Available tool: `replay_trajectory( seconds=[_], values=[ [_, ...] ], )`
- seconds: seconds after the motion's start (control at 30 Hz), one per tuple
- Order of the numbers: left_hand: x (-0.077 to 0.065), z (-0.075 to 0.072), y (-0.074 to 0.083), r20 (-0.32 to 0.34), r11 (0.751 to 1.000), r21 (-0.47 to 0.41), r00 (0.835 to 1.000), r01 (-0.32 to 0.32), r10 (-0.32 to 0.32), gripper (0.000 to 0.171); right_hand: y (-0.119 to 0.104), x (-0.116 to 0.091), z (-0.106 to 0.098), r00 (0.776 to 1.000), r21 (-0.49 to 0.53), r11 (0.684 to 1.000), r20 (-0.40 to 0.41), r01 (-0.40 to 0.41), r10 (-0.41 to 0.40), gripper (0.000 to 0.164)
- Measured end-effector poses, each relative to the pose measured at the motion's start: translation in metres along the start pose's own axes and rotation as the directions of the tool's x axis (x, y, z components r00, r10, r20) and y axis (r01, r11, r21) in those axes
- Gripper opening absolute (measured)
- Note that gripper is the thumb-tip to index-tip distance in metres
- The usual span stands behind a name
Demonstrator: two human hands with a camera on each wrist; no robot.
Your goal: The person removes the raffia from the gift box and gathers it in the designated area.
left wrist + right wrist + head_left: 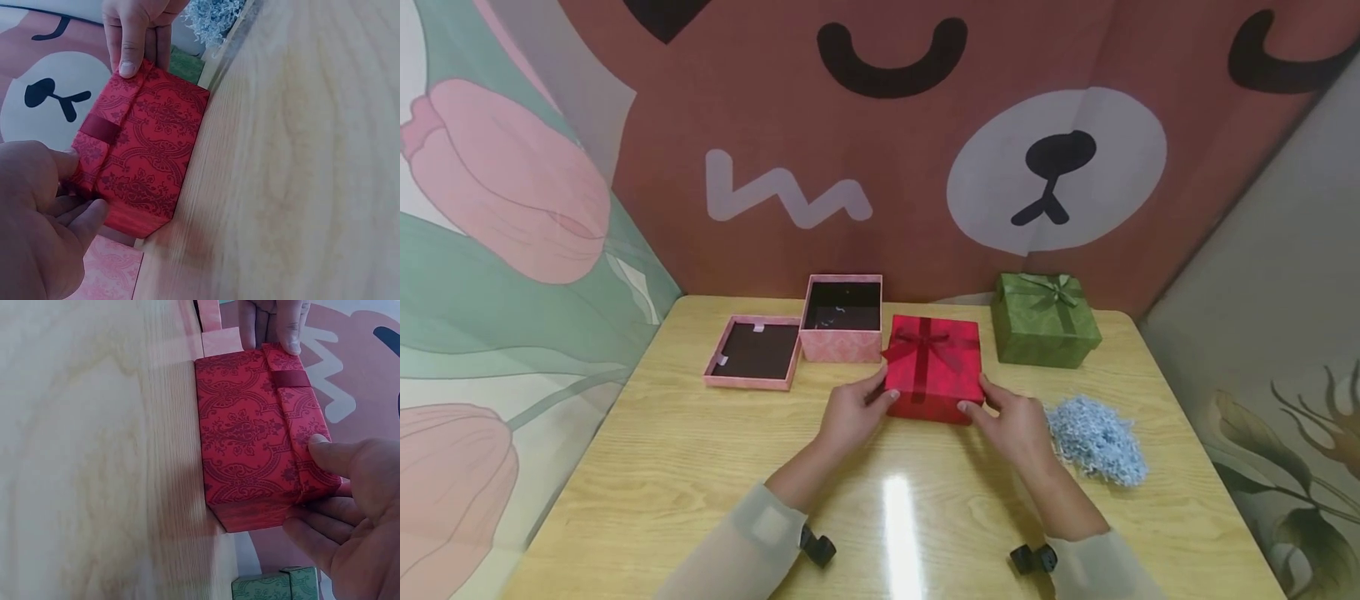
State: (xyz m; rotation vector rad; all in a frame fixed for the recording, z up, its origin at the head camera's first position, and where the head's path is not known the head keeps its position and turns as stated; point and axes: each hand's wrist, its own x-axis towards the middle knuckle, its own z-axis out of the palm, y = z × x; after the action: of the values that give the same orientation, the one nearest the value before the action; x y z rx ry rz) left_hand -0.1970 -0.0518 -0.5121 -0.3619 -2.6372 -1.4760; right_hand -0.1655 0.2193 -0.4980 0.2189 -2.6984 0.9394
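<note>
A red patterned gift box (916,400) with a dark red ribbon bow stands on the table, its lid (112,103) on top. My left hand (853,410) grips the lid at its left corner, thumb on the front rim and fingers round the side. At the opposite corner my right hand (1017,423) grips the same lid, with the thumb (334,455) on its front rim and the fingers at the side. The inside of the box is hidden under the lid.
Behind and left stand an uncovered pink box (841,347) with a dark inside and its upturned pink lid (756,350). A green gift box (1043,343) with a bow stands at the back right. Pale blue shredded paper (1097,442) lies beside my right hand.
</note>
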Motion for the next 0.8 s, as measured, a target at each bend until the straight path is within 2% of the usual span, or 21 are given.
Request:
replay_trajectory(
  seconds=[0.2,0.33,0.57,0.67,0.8],
  values=[
    [-0.013,-0.006,0.002,0.019,1.000,-0.004,1.000,0.019,-0.019,0.050,-0.004,-0.009,-0.002,0.999,-0.011,0.999,-0.019,0.032,-0.032,0.063],
    [-0.019,-0.008,0.003,0.021,1.000,-0.010,0.999,0.025,-0.024,0.049,-0.006,-0.017,-0.003,0.999,0.001,1.000,-0.032,0.026,-0.026,0.062],
    [-0.033,-0.012,0.002,0.028,0.999,-0.038,1.000,-0.008,0.009,0.049,-0.008,-0.030,-0.002,0.997,-0.013,0.999,-0.065,0.043,-0.044,0.061],
    [-0.039,-0.014,0.000,0.028,0.999,-0.051,1.000,-0.006,0.007,0.050,-0.009,-0.033,-0.001,0.996,0.006,0.999,-0.074,0.051,-0.051,0.060],
    [-0.047,-0.017,-0.002,0.012,0.998,-0.055,1.000,0.009,-0.009,0.050,-0.012,-0.036,0.000,0.999,0.055,0.998,-0.050,0.020,-0.017,0.060]
  ],
)
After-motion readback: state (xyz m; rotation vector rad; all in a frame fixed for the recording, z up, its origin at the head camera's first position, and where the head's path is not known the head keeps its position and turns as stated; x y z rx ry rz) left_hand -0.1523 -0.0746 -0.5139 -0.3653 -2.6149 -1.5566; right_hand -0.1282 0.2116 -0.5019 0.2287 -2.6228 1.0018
